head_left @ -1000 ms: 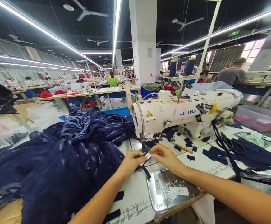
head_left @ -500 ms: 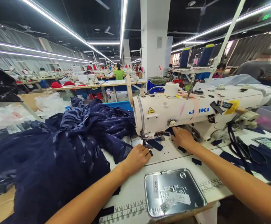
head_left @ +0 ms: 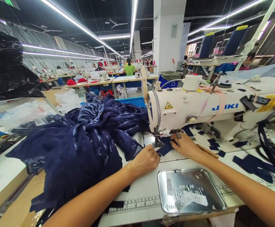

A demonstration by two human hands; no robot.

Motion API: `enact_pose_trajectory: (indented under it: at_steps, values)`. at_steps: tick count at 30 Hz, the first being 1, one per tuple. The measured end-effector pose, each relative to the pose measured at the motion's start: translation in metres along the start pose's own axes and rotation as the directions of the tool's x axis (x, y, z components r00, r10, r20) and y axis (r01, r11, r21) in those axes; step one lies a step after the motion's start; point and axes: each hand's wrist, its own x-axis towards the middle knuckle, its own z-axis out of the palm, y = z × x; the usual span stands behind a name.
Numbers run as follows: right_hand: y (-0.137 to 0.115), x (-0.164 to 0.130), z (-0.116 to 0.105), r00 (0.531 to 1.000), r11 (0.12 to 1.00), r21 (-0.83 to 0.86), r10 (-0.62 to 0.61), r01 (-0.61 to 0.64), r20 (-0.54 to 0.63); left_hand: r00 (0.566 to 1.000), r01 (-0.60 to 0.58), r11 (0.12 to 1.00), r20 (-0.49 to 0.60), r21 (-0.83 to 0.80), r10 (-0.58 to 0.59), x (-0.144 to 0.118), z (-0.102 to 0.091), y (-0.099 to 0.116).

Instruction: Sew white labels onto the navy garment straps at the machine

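Observation:
Under the arm of a white sewing machine (head_left: pixel 194 105), a small navy fabric piece (head_left: pixel 166 149) lies flat beside the needle and presser foot (head_left: pixel 157 141). My right hand (head_left: pixel 184 145) has bent fingers and thumb at the piece's right edge, gripping it. In front of the presser foot, my left hand (head_left: pixel 148 160) is closed with curled fingers. What its fingertips pinch, if anything, is hidden. A large heap of navy garments (head_left: pixel 80 151) spreads left of the machine, with one end close to the needle plate.
A metal tray lid (head_left: pixel 190 192) with paper labels lies at the front edge over a printed ruler. Small navy scraps (head_left: pixel 213 144) and a thin brown stick (head_left: pixel 207 151) are beyond my right forearm. Dark straps and scissors-like handles (head_left: pixel 267 148) lie farther right. A black plastic bag (head_left: pixel 9 63) hangs left.
My right hand has moved left toward the needle, and the navy piece is now by it. My left hand remains at the presser foot. The view has turned slightly left.

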Motion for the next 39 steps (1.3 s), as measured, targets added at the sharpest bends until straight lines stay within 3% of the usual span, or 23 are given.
enact_pose_trajectory:
  at_steps: [2, 4, 10, 15, 25, 32, 39]
  values:
    - [-0.005, 0.007, 0.006, 0.996, 0.979, -0.198, -0.061, 0.046, -0.071, 1.0, 0.025, 1.0, -0.002, 0.011, -0.025, -0.006, -0.002, 0.0]
    - [-0.013, 0.006, 0.01, 0.986, 0.95, -0.293, -0.138, 0.105, -0.094, 0.999, 0.045, 0.999, -0.01, 0.016, -0.045, -0.011, -0.002, 0.001]
    - [-0.046, -0.007, 0.023, 0.981, 0.953, -0.263, -0.175, 0.15, -0.077, 0.995, 0.067, 0.998, -0.076, 0.019, -0.065, -0.014, 0.002, 0.001]
    - [-0.048, -0.002, 0.025, 0.98, 0.928, -0.324, -0.2, 0.183, -0.02, 0.994, 0.072, 0.997, -0.084, 0.006, -0.071, -0.015, 0.004, 0.001]
    - [-0.032, 0.003, 0.018, 0.99, 0.985, 0.128, -0.124, 0.114, 0.074, 0.981, 0.134, 0.991, -0.145, 0.03, -0.128, -0.014, 0.006, 0.003]
    - [-0.038, 0.005, 0.018, 0.993, 0.981, 0.193, -0.049, 0.029, 0.103, 0.98, 0.129, 0.992, -0.151, 0.008, -0.126, -0.008, 0.01, 0.003]
    - [-0.038, 0.004, 0.016, 0.993, 0.983, 0.181, -0.042, 0.021, 0.114, 0.992, 0.118, 0.992, -0.034, -0.041, -0.119, -0.005, 0.011, 0.004]
